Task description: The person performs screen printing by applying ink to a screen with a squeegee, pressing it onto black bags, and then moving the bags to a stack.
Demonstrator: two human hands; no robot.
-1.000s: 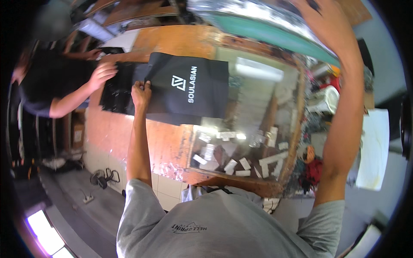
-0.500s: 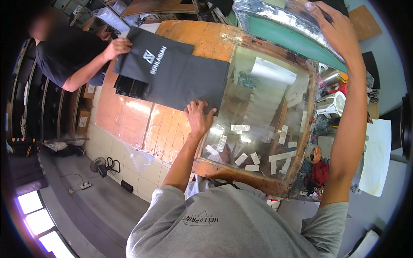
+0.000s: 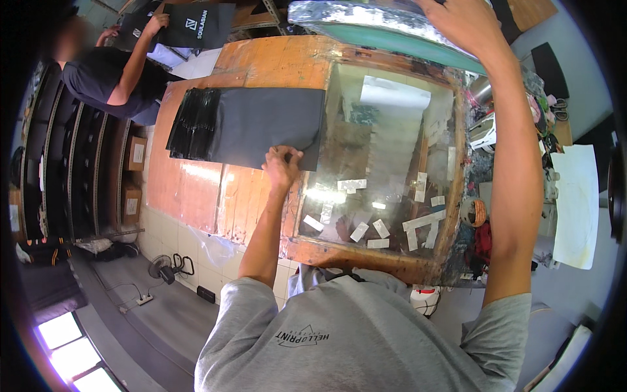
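A stack of flat black plastic bags [image 3: 261, 121] lies on the wooden table, its left ends fanned out in glossy layers. At the near right corner of the stack, my left hand [image 3: 282, 166] is closed, thumb and fingers pinching the edge of the top bag. My right hand [image 3: 460, 23] reaches far forward and grips the upper part of a raised screen printing frame [image 3: 392, 40]; its fingertips are partly cut off by the picture's edge. Green mesh shows on the frame's underside. Below it, a glass panel [image 3: 366, 163] with a white paper sheet [image 3: 395, 92] and several tape strips is set in the table.
Across the table at the left, a co-worker [image 3: 108, 81] holds up black bags with a white print [image 3: 199, 26]. Cans, scissors [image 3: 559, 109] and a tape roll [image 3: 473, 212] crowd the right edge. Shelves [image 3: 78, 163] stand left; a small fan [image 3: 163, 268] is on the floor.
The co-worker has lifted the printed bag off the stack, toward the far left. My left hand has gone from resting spread on the stack to pinching its edge. My right hand stays on the frame.
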